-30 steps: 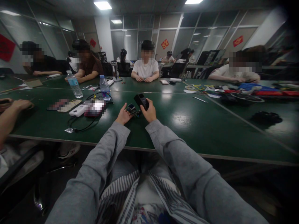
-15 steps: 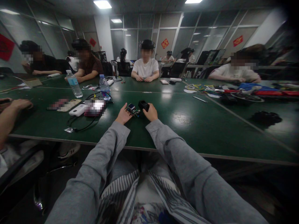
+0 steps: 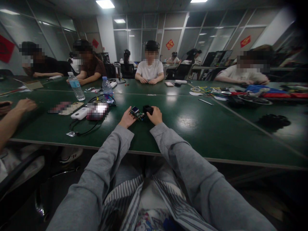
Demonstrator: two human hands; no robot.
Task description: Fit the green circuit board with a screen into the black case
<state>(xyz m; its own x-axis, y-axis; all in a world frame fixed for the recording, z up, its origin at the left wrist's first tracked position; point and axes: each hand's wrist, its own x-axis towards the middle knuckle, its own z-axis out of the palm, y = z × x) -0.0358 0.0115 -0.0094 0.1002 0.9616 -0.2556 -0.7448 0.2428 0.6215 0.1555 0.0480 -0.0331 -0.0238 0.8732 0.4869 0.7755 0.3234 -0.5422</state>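
My left hand (image 3: pixel 127 118) holds a green circuit board (image 3: pixel 139 115) by its left side, just above the table. A small screen (image 3: pixel 135 109) sits on the board and faces up. My right hand (image 3: pixel 155 115) is closed round a black box-shaped case (image 3: pixel 146 108), thumb on its near side and fingers round the right. The case is tilted, so its upper end faces me; I cannot make out whether it is hollow. Board and case are side by side, very close; whether they touch is unclear.
On the green table (image 3: pixel 192 138), phones, a white power bank (image 3: pixel 81 113) and a black cable lie left of my hands. Two bottles (image 3: pixel 76 86) stand beyond. A pen (image 3: pixel 206 102), tangled wires (image 3: pixel 204 90) and a black bundle (image 3: pixel 274 121) are rightward. Several people sit around.
My right hand has lowered the black case and turned it, so its end now faces me. The left hand with the circuit board has hardly moved. A neighbour's hand at the left shifted slightly.
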